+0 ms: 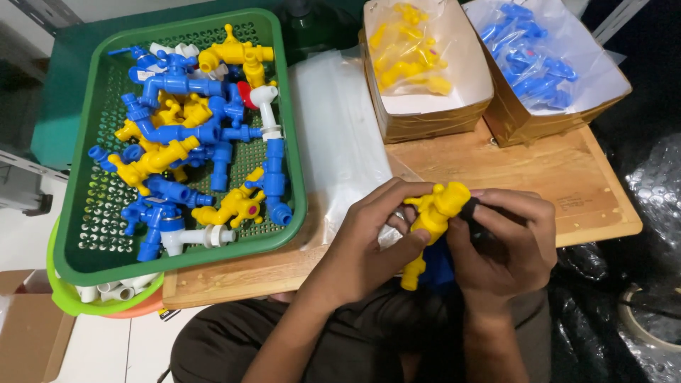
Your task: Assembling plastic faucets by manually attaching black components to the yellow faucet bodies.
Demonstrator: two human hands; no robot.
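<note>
A yellow plastic tap [433, 220] is held over my lap at the near edge of a wooden board [567, 177]. My left hand [369, 241] wraps its body from the left, thumb under it. My right hand [504, 241] grips its upper end from the right, fingers over a black part. Something blue [436, 269] shows just below the tap, mostly hidden by my hands. A clear plastic bag lies under my left fingers.
A green perforated basket [291, 142] at the left holds several blue, yellow and white taps. A stack of clear bags [340, 135] lies beside it. Two cardboard boxes at the back hold bagged yellow taps [408, 50] and bagged blue taps [532, 60].
</note>
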